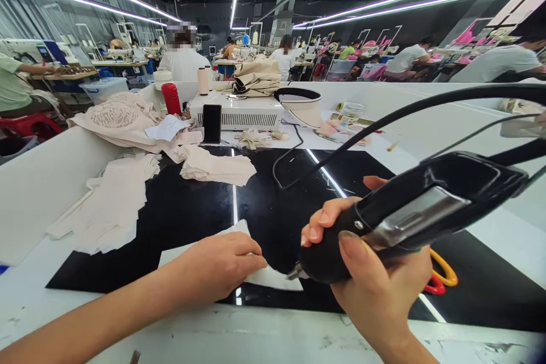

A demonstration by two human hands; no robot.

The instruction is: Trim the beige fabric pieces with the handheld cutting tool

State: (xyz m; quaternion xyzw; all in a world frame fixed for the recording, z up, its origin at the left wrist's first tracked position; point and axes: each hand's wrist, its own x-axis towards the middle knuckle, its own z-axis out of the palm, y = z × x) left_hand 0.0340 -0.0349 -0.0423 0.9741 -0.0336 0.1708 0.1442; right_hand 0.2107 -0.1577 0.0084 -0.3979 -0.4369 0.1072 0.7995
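In my right hand is a black corded handheld tool with a silver side panel and a narrow metal tip; my fingers wrap round its front end. The tip points down and left, at the right end of a pale fabric piece on the black mat. Whether it touches the cloth I cannot tell. My left hand rests over that piece, fingers closed together at its edge and covering its middle. Scissors with yellow and red handles lie partly hidden behind my right hand.
Pale cut pieces and a folded stack lie left and behind. A phone leans on a white vented box. The tool's black cable arches over the right side. Low white walls edge the table; people work beyond.
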